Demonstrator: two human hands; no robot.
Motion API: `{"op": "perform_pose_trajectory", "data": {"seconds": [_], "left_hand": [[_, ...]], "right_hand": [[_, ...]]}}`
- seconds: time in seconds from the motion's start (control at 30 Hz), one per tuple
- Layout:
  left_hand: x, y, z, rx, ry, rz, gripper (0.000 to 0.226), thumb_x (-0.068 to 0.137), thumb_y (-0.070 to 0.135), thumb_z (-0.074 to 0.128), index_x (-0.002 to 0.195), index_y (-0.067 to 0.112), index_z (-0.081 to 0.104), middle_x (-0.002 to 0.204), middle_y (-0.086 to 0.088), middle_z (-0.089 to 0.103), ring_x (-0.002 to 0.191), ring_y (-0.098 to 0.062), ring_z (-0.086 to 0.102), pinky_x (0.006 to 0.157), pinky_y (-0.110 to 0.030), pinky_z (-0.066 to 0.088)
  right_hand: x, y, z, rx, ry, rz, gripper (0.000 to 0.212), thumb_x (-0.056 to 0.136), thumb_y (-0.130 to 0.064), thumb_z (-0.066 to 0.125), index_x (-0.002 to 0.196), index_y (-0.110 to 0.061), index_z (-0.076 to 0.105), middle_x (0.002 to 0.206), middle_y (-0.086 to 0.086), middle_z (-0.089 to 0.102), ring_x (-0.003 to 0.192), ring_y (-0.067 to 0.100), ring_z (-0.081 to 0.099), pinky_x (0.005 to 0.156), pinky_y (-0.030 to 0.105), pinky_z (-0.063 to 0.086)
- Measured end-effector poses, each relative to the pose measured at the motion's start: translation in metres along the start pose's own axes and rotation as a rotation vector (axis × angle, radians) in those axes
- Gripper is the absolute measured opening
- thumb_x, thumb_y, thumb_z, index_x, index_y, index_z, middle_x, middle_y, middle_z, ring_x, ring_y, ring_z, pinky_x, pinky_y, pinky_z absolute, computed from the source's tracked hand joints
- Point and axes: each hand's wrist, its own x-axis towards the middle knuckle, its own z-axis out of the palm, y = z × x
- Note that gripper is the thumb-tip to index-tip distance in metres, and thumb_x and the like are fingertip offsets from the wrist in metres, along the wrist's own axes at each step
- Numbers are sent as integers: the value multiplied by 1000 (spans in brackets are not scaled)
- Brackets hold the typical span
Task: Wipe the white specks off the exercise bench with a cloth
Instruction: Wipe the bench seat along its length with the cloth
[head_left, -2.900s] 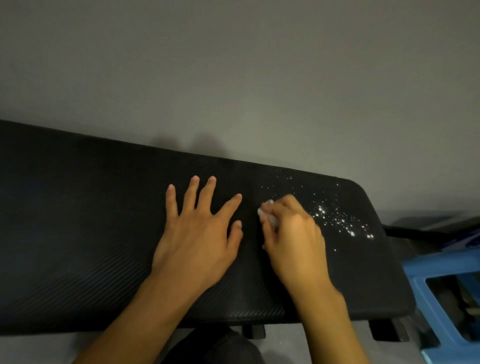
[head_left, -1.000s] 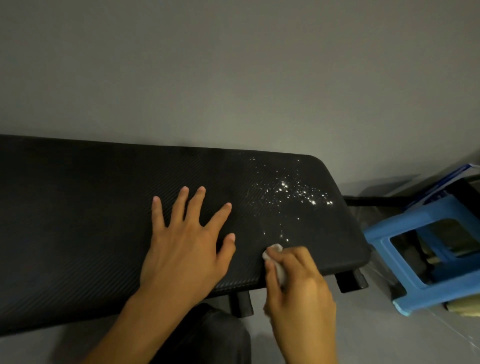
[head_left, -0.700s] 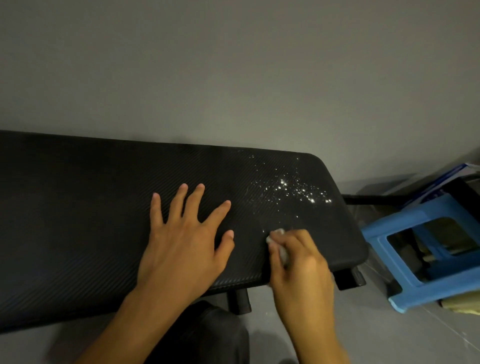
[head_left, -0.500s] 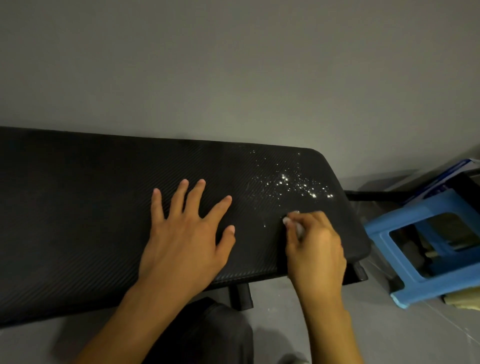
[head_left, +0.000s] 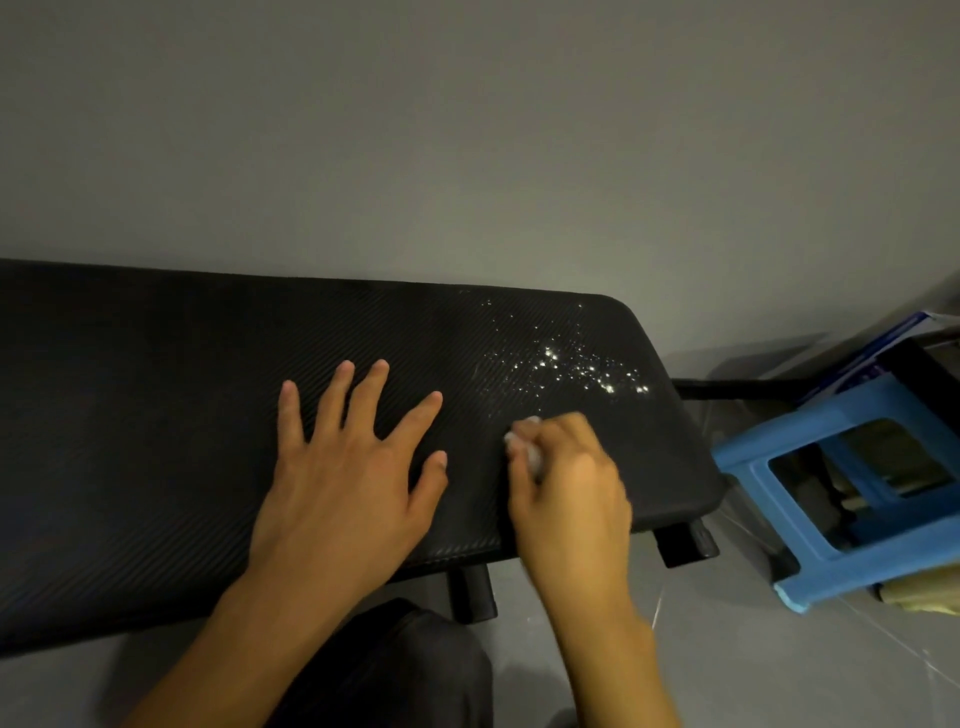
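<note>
Head view: one grey wall (head_left: 467, 130) behind, with one black exercise bench (head_left: 156, 415) set along it. Ribbed padded top, two black feet (head_left: 470, 592) showing under the near edge. One blue plastic stool (head_left: 883, 564) on the floor just past the bench's right end. One dark-clothed knee (head_left: 395, 665) below the near edge, between the forearms.

Two bare hands over the pad. Left hand (head_left: 343, 478) flat on the bench, palm down, five fingers straight and spread, holding nothing. Right hand (head_left: 566, 488) blurred, fingers curled, pinching one small white cloth (head_left: 530, 452) at the fingertips. Cloth wadded, down on the pad toward the right end.

One scatter of white specks (head_left: 576, 366) on the bench's right end, too many to count, thickest toward the far right corner. Sits just beyond the cloth, with the thick part apart from it.
</note>
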Motion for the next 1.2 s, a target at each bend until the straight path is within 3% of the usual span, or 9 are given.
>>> {"op": "perform_pose_trajectory", "data": {"seconds": [0.1, 0.27, 0.43, 0.53, 0.63, 0.83, 0.97, 1.07, 1.2], "left_hand": [[0, -1, 0, -5, 6, 2, 63, 96, 61, 22, 153, 39, 40, 163, -15, 33, 153, -36, 24, 120, -68, 16], [-1, 0, -1, -7, 7, 6, 62, 97, 60, 22, 153, 40, 39, 164, -14, 32, 153, -36, 22, 121, -67, 14], [-1, 0, 0, -3, 7, 1, 62, 97, 60, 24, 152, 39, 41, 162, -15, 34, 152, -36, 25, 121, -67, 16], [-1, -1, -1, 1, 4, 1, 62, 97, 60, 23, 152, 40, 41, 163, -14, 34, 153, -36, 25, 121, -67, 16], [0, -1, -2, -9, 3, 1, 61, 97, 59, 26, 151, 40, 43, 162, -14, 34, 152, -36, 25, 121, -66, 16], [0, 0, -1, -15, 12, -5, 60, 95, 59, 29, 150, 40, 45, 161, -14, 36, 151, -35, 27, 120, -66, 19], [1, -1, -2, -20, 13, -7, 59, 94, 59, 33, 148, 40, 47, 160, -14, 38, 150, -35, 29, 120, -65, 19], [1, -2, -2, -21, 14, -4, 60, 94, 60, 31, 149, 41, 45, 160, -13, 37, 151, -34, 28, 120, -65, 19], [1, -2, 0, -25, 10, -3, 61, 94, 60, 30, 150, 41, 44, 161, -13, 37, 151, -35, 28, 120, -65, 19]], "right_hand": [[-18, 5, -8, 39, -46, -70, 14, 98, -38, 61, 107, -32, 70, 107, -16, 59, 87, 8, 63, 67, 32, 53], [30, 46, -13, -59, 75, 210, 22, 100, -32, 59, 115, -22, 72, 116, -4, 60, 99, 27, 64, 72, 33, 42], [1, 22, -11, 30, -35, -42, 14, 98, -33, 62, 106, -27, 72, 106, -15, 59, 88, 13, 64, 70, 36, 53], [-4, 27, -14, 94, -41, -19, 9, 96, -34, 65, 100, -30, 72, 102, -16, 60, 86, 12, 65, 69, 38, 54], [22, 23, -1, -45, 23, 29, 17, 100, -34, 60, 109, -26, 71, 108, -12, 57, 88, 19, 64, 67, 31, 44], [-5, -7, 4, 8, -83, -193, 18, 100, -38, 58, 111, -29, 70, 103, -14, 54, 79, 11, 63, 61, 36, 55], [35, -5, 13, -9, -31, -148, 20, 100, -37, 58, 112, -27, 71, 109, -12, 57, 87, 18, 66, 68, 40, 55], [71, -17, 26, -88, -34, -168, 25, 104, -32, 53, 118, -20, 70, 115, -5, 55, 90, 21, 65, 66, 33, 49], [39, -19, 18, -84, -71, -290, 23, 104, -34, 53, 117, -23, 68, 110, -9, 52, 82, 18, 63, 61, 40, 55]]}}
